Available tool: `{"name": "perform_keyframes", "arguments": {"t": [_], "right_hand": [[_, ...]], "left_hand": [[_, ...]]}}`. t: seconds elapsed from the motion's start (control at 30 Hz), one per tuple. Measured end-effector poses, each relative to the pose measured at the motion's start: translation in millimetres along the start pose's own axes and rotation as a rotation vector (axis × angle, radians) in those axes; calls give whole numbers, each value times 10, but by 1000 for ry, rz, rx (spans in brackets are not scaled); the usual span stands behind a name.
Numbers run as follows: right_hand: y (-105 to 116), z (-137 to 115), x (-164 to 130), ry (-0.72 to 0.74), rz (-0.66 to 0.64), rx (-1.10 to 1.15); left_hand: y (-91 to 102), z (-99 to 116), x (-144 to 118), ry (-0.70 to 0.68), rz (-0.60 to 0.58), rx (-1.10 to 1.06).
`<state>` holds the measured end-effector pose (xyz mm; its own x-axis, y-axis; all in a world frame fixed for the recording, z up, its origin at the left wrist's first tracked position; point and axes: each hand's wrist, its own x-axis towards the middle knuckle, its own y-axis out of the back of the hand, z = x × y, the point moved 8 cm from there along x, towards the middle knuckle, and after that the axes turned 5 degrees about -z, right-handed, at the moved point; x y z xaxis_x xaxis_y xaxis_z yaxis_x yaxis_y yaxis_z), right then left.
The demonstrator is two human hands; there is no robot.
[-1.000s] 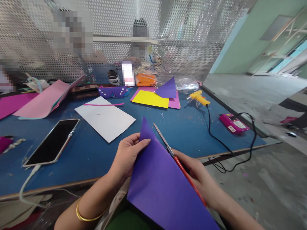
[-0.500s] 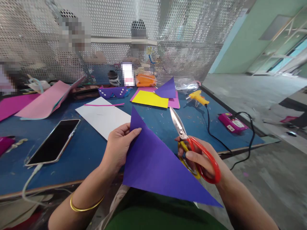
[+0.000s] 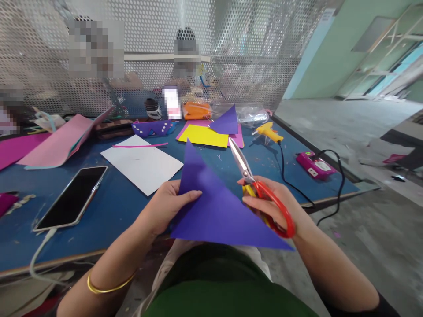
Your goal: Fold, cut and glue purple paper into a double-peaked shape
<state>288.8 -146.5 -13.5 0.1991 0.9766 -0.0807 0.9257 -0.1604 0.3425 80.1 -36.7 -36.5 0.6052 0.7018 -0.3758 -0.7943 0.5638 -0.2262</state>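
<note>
My left hand (image 3: pixel 168 204) grips the left edge of a purple paper triangle (image 3: pixel 218 213), its thumb lying across the front. The sheet is held up over the table's near edge, with one corner pointing up and another stretching to the right. Beside the sheet's long sloping edge, my right hand (image 3: pixel 274 204) holds scissors (image 3: pixel 249 174) with red and yellow handles. Their blades look closed and point up and away, apart from the sheet. Part of the yellow handle is hidden behind my fingers and the paper.
On the blue table (image 3: pixel 125 224) lie a white sheet (image 3: pixel 142 167), a phone (image 3: pixel 72 198) on a cable, yellow paper (image 3: pixel 203 135) and another purple triangle (image 3: pixel 226 122). A yellow glue gun (image 3: pixel 269 131) and a magenta power strip (image 3: pixel 315 166) stand at right. A perforated metal screen (image 3: pixel 148 39) rises behind.
The purple triangle has tilted, its lower edge rising and its face looking shorter. My right hand has moved slightly left and up with the scissors. My left hand has shifted a little lower.
</note>
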Motion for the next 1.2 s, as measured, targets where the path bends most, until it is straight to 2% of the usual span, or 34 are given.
{"name": "perform_keyframes", "arguments": {"t": [0.07,0.13,0.2,0.27,0.4,0.57,0.63,0.73,0.8,0.9,0.97,1.07,1.2], "right_hand": [[210,7,58,7,134,-307],[401,32,111,-51,251,-697],[532,78,157,-115,319,-909],[588,122,190,-148,349,-995],[542,148,205,-150,345,-1119],[506,-12,118,-40,335,-1142],[509,-142,64,60,343,-1030],[490,-307,17,200,322,-570],[364,-335,63,210,218,-276],[-3,-303,186,138,-35,-43],[-188,-245,244,70,-123,76],[-241,-154,287,19,-84,185],[-119,2,273,-20,4,308]], "left_hand": [[89,67,-5,-69,76,-14],[165,133,-9,-126,142,-35],[222,186,-17,-169,196,-55],[252,214,-25,-193,230,-70],[251,208,-23,-205,251,-82],[232,194,-11,-218,230,-62],[222,204,-14,-230,216,-35],[150,235,-21,-240,162,49],[47,261,-22,-237,100,144],[-161,290,-18,-235,-33,313],[-246,286,-13,-227,-97,356],[-162,279,-14,-231,-62,314],[100,212,-97,-292,25,277]]}}
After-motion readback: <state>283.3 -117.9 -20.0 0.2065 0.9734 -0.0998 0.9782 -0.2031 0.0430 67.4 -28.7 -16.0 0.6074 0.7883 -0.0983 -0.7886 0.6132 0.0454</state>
